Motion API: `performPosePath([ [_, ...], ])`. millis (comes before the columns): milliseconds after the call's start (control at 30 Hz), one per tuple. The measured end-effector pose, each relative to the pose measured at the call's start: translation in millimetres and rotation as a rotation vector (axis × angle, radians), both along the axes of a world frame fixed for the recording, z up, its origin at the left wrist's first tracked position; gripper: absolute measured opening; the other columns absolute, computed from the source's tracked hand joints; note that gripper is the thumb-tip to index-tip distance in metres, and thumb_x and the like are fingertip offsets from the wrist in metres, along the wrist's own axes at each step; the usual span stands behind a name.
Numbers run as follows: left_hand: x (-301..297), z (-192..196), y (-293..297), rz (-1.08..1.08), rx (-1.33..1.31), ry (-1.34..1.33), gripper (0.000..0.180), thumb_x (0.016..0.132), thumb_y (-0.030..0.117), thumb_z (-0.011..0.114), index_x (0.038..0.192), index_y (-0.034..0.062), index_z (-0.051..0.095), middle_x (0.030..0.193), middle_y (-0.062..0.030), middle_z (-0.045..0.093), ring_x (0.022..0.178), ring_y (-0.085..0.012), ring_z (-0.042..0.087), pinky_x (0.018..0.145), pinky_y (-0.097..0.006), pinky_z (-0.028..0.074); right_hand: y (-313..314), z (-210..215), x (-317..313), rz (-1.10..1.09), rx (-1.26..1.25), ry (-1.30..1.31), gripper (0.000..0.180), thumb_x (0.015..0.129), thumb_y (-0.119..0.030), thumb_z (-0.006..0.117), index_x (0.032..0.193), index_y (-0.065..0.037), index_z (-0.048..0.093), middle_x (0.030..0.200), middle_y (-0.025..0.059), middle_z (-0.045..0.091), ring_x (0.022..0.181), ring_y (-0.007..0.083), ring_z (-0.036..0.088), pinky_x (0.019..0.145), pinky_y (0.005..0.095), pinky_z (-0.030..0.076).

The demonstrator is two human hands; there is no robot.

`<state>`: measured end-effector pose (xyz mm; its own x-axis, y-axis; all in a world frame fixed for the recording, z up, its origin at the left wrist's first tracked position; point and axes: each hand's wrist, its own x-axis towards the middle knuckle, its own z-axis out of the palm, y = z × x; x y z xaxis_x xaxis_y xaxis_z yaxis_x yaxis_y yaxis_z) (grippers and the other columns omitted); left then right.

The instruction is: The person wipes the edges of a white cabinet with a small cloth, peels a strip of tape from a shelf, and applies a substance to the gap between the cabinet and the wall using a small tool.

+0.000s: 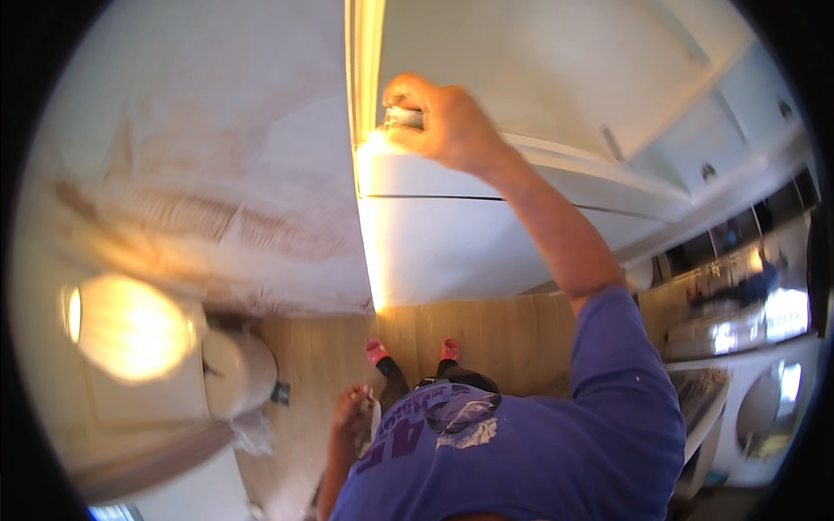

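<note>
My right hand is raised at the upper middle, its fingers closed round a small grey-white object. The kind of object is unclear, since the fingers cover most of it. It is held right beside the brightly lit vertical strip along the edge of a white cabinet. Low down by my body, my left hand is closed, with something pale and greyish in it that I cannot make out. A patchy, pale wall with brownish streaks stands left of the strip.
A glowing round lamp and a pale rounded container are at the lower left. Wooden flooring lies under my feet in pink shoes. At the right are cabinet doors with handles and a white front-loading machine.
</note>
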<state>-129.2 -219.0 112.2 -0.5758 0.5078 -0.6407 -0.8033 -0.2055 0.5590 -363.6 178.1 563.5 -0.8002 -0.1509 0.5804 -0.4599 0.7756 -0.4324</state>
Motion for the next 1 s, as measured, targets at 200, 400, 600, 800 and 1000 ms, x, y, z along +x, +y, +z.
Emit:
performPosePath([
  [200,4,28,18,-0.05,-0.002,-0.153,0.023,0.097,0.029,0.077,0.101,0.009,0.066,0.082,-0.0057,0.069,0.069,-0.0194,0.067,0.065,-0.034,0.057,62,11,49,-0.098,0.252,-0.092,0.027,0.087,-0.017,0.078,0.108,-0.011,0.062,0.091,0.0099,0.072,0.084,0.0317,0.068,0.075,0.0426,0.053],
  [400,1,18,19,-0.068,0.03,-0.217,0.018,0.1,0.025,0.073,0.101,0.0077,0.067,0.084,-0.0058,0.071,0.073,-0.0185,0.068,0.068,-0.033,0.056,158,14,123,-0.347,0.321,-0.12,0.032,0.086,-0.014,0.078,0.116,-0.014,0.066,0.096,0.0091,0.072,0.095,0.0312,0.066,0.088,0.0431,0.051],
  [600,-17,15,41,-0.155,0.044,-0.163,0.016,0.098,0.019,0.075,0.099,0.0067,0.066,0.085,-0.0057,0.069,0.075,-0.0179,0.068,0.068,-0.033,0.055,232,19,166,-0.402,0.655,0.063,0.023,0.082,-0.011,0.08,0.102,-0.01,0.069,0.082,0.0076,0.066,0.087,0.026,0.065,0.112,0.0423,0.044],
  [800,-15,33,87,-0.183,-0.077,-0.035,0.019,0.09,0.007,0.08,0.092,0.0091,0.061,0.083,-0.0062,0.066,0.071,-0.0185,0.066,0.07,-0.034,0.057,231,22,169,-0.378,0.739,0.12,0.017,0.082,-0.004,0.078,0.093,-0.007,0.066,0.078,0.0082,0.062,0.086,0.0264,0.064,0.119,0.0455,0.042],
  [1000,-7,53,126,-0.034,-0.104,-0.124,0.021,0.088,0.002,0.076,0.089,0.0108,0.057,0.079,-0.0059,0.062,0.068,-0.0214,0.066,0.072,-0.04,0.061,191,7,212,-0.423,0.194,0.061,0.013,0.088,0.001,0.076,0.094,-0.001,0.064,0.087,0.011,0.068,0.08,0.0268,0.065,0.086,0.0374,0.056],
])
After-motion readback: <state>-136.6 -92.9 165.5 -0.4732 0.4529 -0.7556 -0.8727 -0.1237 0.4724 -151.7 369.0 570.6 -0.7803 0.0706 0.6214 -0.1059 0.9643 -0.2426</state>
